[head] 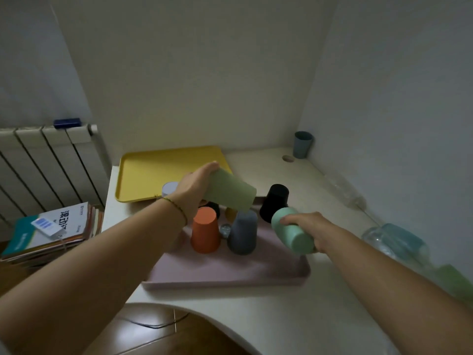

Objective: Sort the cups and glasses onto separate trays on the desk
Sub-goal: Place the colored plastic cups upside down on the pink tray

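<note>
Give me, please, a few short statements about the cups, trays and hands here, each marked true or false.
1. The left hand holds a pale green cup. True.
2. The right hand is empty. False: it grips a mint cup.
3. The orange cup stands upside down on the pink tray. True.
4. The yellow tray is full of cups. False: it is mostly bare.
5. A blue-grey cup stands in the desk's far corner. True.
</note>
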